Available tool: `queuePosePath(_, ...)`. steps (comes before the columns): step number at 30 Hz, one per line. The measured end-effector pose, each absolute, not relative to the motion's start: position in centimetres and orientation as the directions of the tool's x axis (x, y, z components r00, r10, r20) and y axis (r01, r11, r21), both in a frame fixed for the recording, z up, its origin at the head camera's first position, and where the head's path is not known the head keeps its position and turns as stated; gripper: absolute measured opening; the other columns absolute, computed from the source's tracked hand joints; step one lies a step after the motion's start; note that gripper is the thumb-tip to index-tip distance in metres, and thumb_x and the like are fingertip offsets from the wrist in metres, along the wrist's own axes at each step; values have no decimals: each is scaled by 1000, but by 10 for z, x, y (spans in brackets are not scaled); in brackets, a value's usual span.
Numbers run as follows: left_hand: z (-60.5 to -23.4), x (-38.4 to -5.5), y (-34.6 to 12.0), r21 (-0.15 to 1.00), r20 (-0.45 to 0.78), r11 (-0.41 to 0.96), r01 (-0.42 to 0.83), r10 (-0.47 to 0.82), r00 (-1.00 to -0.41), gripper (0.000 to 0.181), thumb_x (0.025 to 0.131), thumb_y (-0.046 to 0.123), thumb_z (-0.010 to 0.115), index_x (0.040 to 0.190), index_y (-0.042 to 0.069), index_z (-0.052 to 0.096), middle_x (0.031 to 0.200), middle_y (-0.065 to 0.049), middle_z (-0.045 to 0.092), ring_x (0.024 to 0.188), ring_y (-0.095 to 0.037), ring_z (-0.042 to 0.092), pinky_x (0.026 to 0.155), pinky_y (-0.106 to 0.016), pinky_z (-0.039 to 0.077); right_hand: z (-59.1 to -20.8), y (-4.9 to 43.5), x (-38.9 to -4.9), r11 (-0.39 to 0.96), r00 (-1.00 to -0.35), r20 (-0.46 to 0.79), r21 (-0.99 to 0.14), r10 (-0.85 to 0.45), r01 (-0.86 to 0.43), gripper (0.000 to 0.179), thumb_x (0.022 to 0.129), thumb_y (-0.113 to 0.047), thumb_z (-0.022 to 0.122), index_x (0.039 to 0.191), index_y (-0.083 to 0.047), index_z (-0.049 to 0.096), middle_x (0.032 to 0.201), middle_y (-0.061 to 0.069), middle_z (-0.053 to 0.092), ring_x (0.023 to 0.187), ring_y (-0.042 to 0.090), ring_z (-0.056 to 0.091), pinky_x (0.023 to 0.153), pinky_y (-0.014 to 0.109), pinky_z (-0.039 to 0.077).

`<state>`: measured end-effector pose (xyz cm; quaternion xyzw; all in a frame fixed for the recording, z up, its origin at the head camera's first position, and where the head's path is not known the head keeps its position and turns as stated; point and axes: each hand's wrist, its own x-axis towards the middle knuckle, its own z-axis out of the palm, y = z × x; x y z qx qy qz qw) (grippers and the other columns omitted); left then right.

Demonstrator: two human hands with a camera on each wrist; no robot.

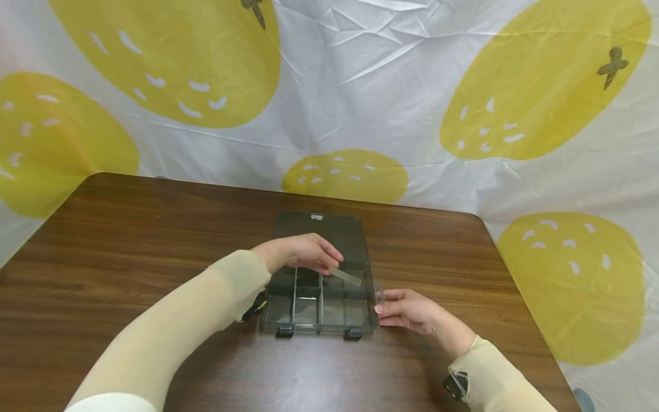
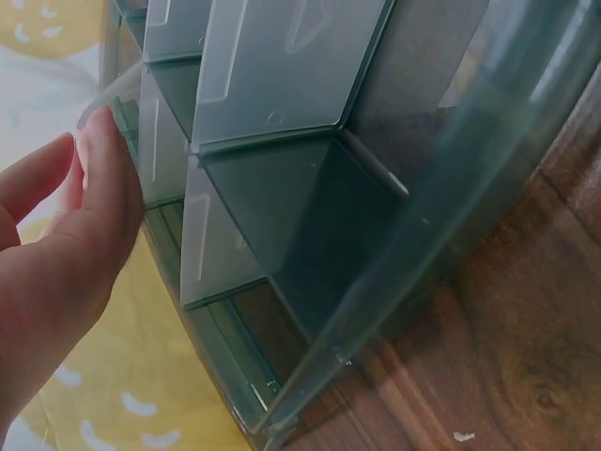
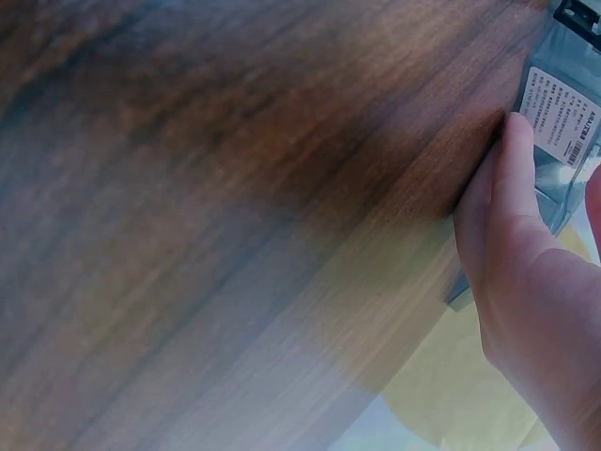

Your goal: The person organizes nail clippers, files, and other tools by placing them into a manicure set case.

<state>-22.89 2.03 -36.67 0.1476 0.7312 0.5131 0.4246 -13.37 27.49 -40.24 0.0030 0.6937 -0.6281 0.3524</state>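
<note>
A dark translucent compartment box (image 1: 334, 329) lies on the table with its lid (image 1: 319, 234) folded back, away from me. My left hand (image 1: 314, 252) is over the box and pinches a narrow clear plastic divider (image 1: 346, 277) by one end; its free end points right, over the right-hand compartments. Clear upright dividers (image 2: 291, 66) stand in slots in the box. My right hand (image 1: 412, 312) grips the right side wall, thumb near the rim. In the right wrist view its fingers lie along the outer wall, beside a white printed label (image 3: 562, 115).
Two dark latches, the left latch (image 1: 285, 331) and the right latch (image 1: 353, 333), stick out from the box's front. The brown wood-grain table (image 1: 154, 240) reaches back to a white cloth (image 1: 360, 74) with yellow fruit prints.
</note>
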Motion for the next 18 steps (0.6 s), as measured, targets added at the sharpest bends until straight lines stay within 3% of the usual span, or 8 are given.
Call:
queuePosePath(5,-369,-229,21,891,-446,392,-230,659,-605,39,92,-5,49,130,-9,46,130,-27,51,114,-32,56,92,-32,50,-403,275,-134,203,-748,-491,-870,-447,450,55,90,-2,56,133,20,30,97,0,62,91,8,62,90,31,51)
queuePosePath(11,-367,-229,21,895,-436,393,-209,676,-594,39,94,2,50,132,-7,45,132,-25,50,116,-31,56,96,-35,48,-403,275,-135,203,-744,-495,-867,-448,455,56,90,-2,55,134,20,29,96,-1,63,91,8,62,90,31,51)
queuePosePath(18,-358,-229,24,913,-400,357,-195,701,-590,44,95,10,51,136,-3,42,140,-20,44,129,-34,44,99,-37,46,-403,276,-135,212,-743,-501,-864,-444,456,57,90,-3,55,134,21,27,97,0,62,91,7,62,90,31,51)
